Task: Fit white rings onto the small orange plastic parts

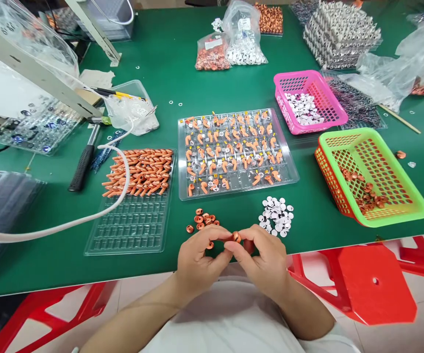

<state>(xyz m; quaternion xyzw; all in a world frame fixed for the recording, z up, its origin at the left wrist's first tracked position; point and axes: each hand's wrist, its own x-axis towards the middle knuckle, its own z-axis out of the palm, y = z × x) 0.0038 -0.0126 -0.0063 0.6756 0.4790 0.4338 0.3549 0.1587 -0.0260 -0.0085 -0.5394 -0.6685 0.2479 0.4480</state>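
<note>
Fingers (217, 232) of the left hand (197, 262) and of the right hand (269, 260) are pinched together at the lower centre of the frame, their tips clamped on one small copper-coloured cup-shaped piece (236, 237). Whether the left fingertips also grip a second item cannot be told. Both hands are over the near edge of the green table (160, 93).

Just beyond the left hand lies a loose group of similar copper-coloured cups (199, 219), some partly hidden behind the fingers. Near the right hand, a cluster of white discs (276, 215) with dark marks lies on the table.

Centre of frame: a clear compartment tray (288, 172) holding orange hook-shaped parts (212, 167) in rows. Left of centre: a second clear tray (125, 230), its far half filled with copper-coloured elongated parts (141, 169). Right of frame: a lime-green basket (408, 206) containing more copper-coloured pieces, set in a red basket (331, 189); just beyond it, a pink basket (335, 110) containing white discs. A black-handled hammer (81, 169) lies at the left.
</note>
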